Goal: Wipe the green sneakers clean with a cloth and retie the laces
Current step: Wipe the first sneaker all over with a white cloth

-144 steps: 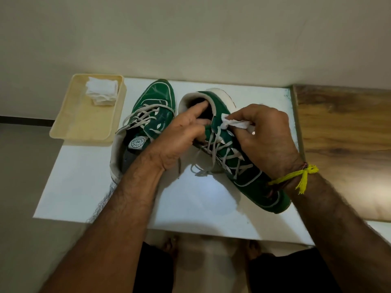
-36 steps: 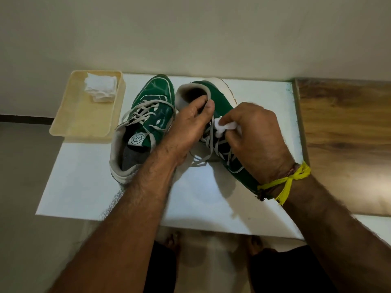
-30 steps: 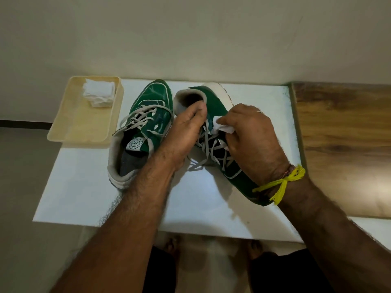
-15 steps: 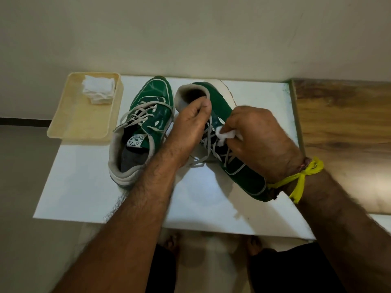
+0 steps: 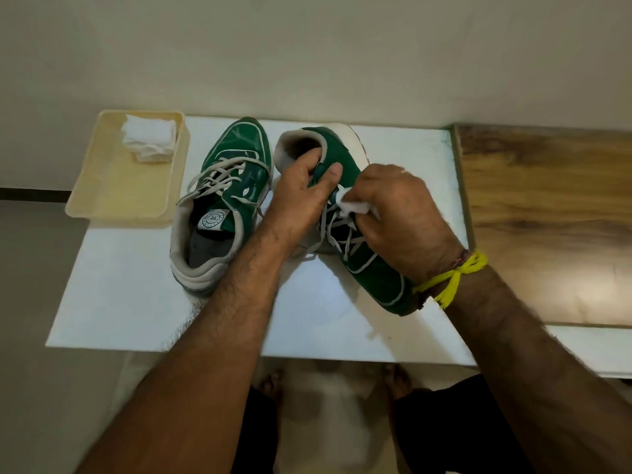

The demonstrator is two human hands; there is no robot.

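1. Sneakers, both green with pale laces, sat on the white table; the left sneaker stood flat on its sole, toe pointing away from the person, heel opening toward the camera, laces loose across the tongue.
2. Right sneaker lay tipped onto its side, heel end toward the wall, toe end toward the near right corner of the table; white sole edge visible along its far side.
3. Left hand was clamped on the collar of the right sneaker: fingers curled into the heel opening, thumb pressed on the green upper outside.
4. Right hand was closed around a small white cloth, which was pressed against the upper of the right sneaker, just above the laces.
5. Laces of the right sneaker ran crisscross below the cloth, loose ends trailing onto the table beneath the left wrist.
6. Yellow string was tied around the right wrist.
7. Beige tray sat at the far left corner of the table, just beside the left sneaker; a stack of folded white cloths lay in its far end.
8. Wooden surface adjoined the table on the right.
9. Bare feet were visible on the floor below the near table edge.
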